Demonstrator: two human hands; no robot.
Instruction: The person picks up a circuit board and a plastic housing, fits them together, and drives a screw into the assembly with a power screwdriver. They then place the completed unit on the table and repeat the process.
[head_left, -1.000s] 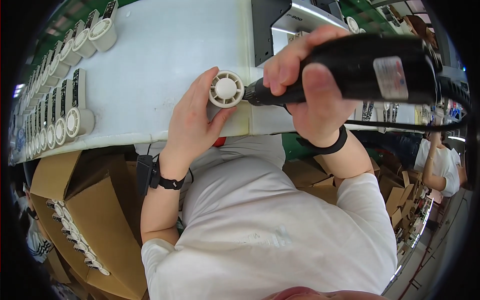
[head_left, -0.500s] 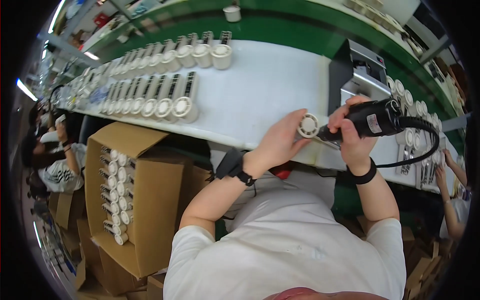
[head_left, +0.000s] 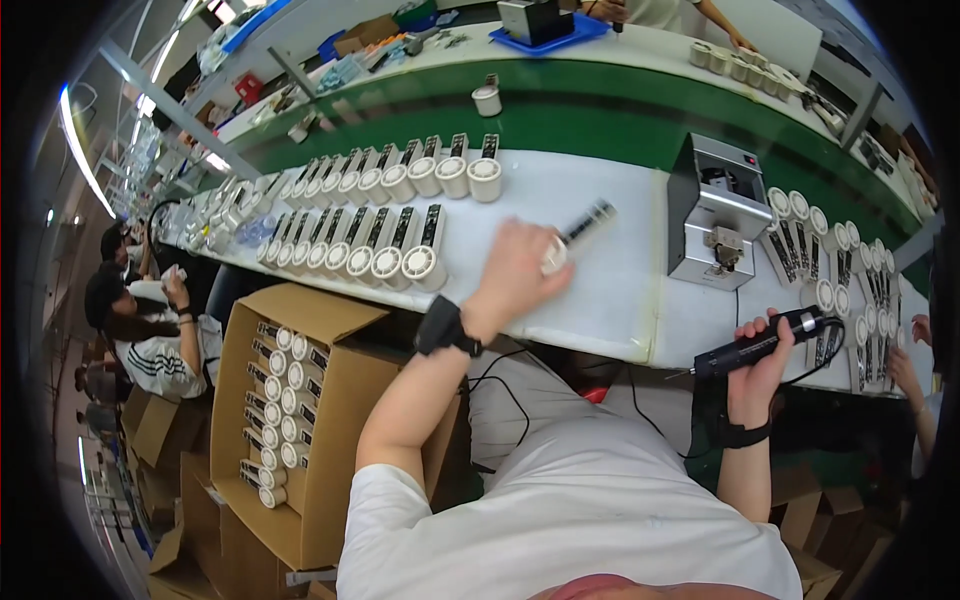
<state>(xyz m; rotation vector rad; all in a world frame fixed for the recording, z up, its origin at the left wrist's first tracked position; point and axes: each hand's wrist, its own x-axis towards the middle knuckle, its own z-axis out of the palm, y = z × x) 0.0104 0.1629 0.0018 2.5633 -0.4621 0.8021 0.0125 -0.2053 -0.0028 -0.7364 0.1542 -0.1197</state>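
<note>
My left hand [head_left: 514,268], somewhat blurred, is over the middle of the white table. Its fingers close on the round vented end of a white device [head_left: 590,224], whose handle with a black strip points away to the right. At the table's front edge my right hand [head_left: 762,372] grips a black electric screwdriver [head_left: 728,360]; the thin bit points left and a cable trails from the back end. The bit touches nothing. Two rows of similar white devices [head_left: 424,262] stand to the left of my left hand.
A boxy silver and black bench machine [head_left: 712,215] stands right of centre. More white devices [head_left: 815,225] lie beyond it. Below the table's left side, an open cardboard box [head_left: 340,440] holds several more. People sit at both sides; a co-worker's hand [head_left: 905,370] reaches in at right.
My left hand has moved left with the white device, away from the screwdriver. My right hand has lowered the screwdriver toward me, off the device. The view has shifted, showing more of the far bench.
</note>
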